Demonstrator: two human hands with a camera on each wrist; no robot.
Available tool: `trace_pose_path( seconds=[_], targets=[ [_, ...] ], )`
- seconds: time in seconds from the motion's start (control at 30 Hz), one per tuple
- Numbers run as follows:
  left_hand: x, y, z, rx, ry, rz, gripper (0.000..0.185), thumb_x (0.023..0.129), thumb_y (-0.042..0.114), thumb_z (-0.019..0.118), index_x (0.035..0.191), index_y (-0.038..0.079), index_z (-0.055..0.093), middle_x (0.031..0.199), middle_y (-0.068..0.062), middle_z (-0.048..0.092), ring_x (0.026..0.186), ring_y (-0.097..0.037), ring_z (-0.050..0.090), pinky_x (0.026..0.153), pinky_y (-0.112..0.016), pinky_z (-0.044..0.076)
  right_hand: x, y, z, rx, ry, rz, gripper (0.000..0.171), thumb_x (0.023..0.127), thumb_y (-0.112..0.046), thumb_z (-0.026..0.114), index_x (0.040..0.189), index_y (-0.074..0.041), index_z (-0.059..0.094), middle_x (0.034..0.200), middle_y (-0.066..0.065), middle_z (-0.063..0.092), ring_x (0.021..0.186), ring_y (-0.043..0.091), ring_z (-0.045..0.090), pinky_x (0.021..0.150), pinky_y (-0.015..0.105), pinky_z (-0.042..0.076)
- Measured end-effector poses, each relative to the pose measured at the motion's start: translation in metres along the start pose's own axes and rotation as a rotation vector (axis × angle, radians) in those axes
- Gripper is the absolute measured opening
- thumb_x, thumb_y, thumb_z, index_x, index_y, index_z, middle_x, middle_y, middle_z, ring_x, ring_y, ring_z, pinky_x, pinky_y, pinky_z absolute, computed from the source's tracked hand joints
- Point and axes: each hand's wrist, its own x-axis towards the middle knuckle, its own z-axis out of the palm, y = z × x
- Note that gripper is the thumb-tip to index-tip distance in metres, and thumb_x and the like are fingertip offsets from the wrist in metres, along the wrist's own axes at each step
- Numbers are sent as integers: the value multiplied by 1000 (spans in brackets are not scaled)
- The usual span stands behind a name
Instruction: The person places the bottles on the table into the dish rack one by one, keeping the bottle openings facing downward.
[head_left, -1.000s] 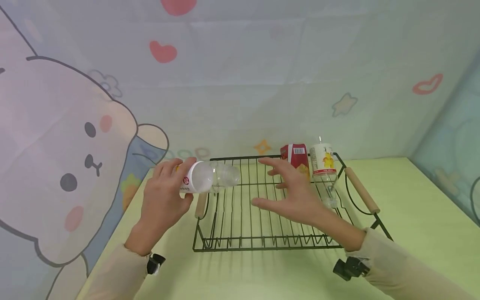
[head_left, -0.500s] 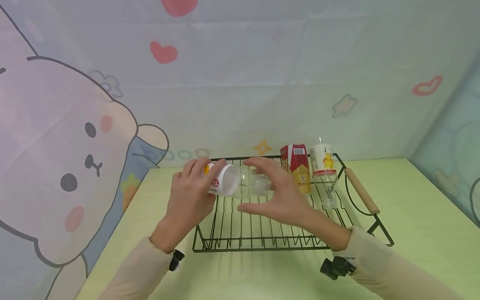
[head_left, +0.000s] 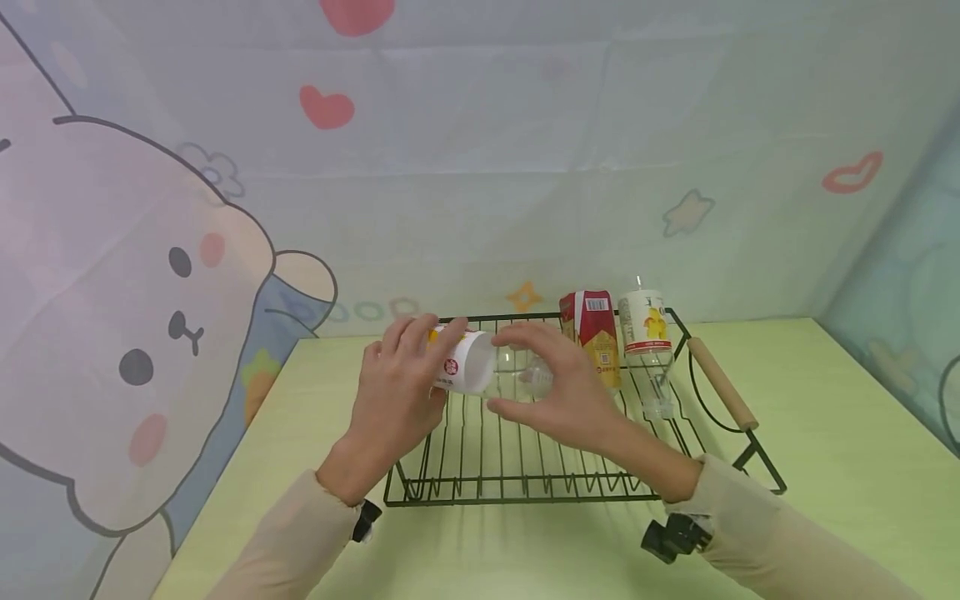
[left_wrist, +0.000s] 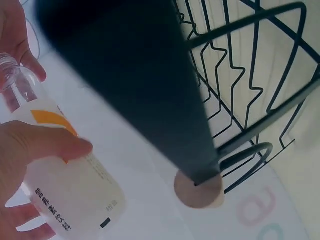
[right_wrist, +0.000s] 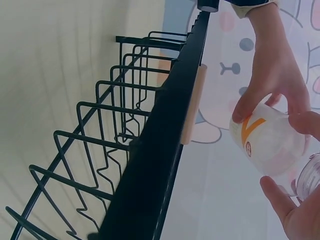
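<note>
Your left hand (head_left: 397,392) grips the labelled end of a clear bottle (head_left: 480,371), held sideways above the wire rack (head_left: 525,467). Your right hand (head_left: 570,392) curls around its neck end. The left wrist view shows the label's orange stripe. The rack sits on a pale green bench (head_left: 825,433), before cartoon-printed walls.

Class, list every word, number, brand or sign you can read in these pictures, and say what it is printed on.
None can be read in full.
Held bottle: red round logo, dark characters in the left wrist view, too blurred.
Red carton: barcode and print, too small.
Upside-down bottle: fruit picture, print unreadable.
Backdrop: drawings only.
</note>
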Motion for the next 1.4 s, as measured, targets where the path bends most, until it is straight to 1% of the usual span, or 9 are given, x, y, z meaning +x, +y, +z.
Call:
trace_pose_path(
  seconds=[0.1,0.2,0.43,0.53,0.63,0.77,0.93,1.23,1.4],
  targets=[
    [-3,-4,0,-137,-4,-82,95,58,14,89,142,20,43,136,-12,47,127,-31,40,87,-53,45,0,1,0,0,9,-10,57,69,-19,87,120,-19,61,126,-5,58,120,14,49,98,42,45],
    [-8,-8,-1,-416,-36,-272,116,55,24,94,150,25,28,148,-8,35,136,-29,29,99,-54,39,-2,2,0,-5,19,-12,57,70,-19,86,120,-17,62,127,-3,58,120,15,49,96,43,47],
    [-18,-6,0,-1520,10,-906,98,84,15,73,151,36,4,153,-3,20,138,-22,28,102,-56,39,-5,2,0,-11,63,-23,57,69,-17,86,121,-13,62,126,-2,59,118,16,51,91,43,50],
    [-21,0,5,-1925,69,-1024,78,92,20,58,150,32,7,150,-7,23,134,-27,33,100,-61,38,-5,1,1,-2,73,-35,57,69,-17,87,120,-13,62,126,-1,59,119,16,50,93,42,49],
    [-24,7,10,-2143,77,-1041,65,94,28,54,147,29,18,144,-7,32,130,-27,36,101,-60,37,-6,0,3,9,74,-57,57,69,-17,87,120,-11,62,127,1,59,120,17,50,97,43,46],
    [-21,14,13,-2270,100,-1022,58,93,29,56,143,24,28,138,-7,40,124,-23,42,104,-54,37,-6,-2,4,11,73,-72,57,70,-17,86,121,-11,61,127,3,59,122,16,49,101,43,43],
    [-17,19,16,-2286,127,-1047,57,94,22,56,142,23,26,135,-5,40,117,-19,47,103,-45,43,-7,-2,5,2,67,-63,57,71,-17,86,122,-11,61,128,1,58,124,16,49,102,44,43],
    [-16,20,19,-2239,114,-1040,54,96,18,52,142,22,24,135,-6,39,115,-20,48,100,-42,46,-10,1,4,-5,74,-66,59,70,-19,86,123,-13,60,131,2,56,126,19,48,102,46,42],
    [-12,14,16,-2091,96,-988,49,94,18,52,138,21,32,130,-5,44,113,-20,48,97,-41,47,-12,5,1,52,76,-25,75,68,-24,88,134,-18,53,140,-2,48,126,17,46,95,42,48]
  ],
)
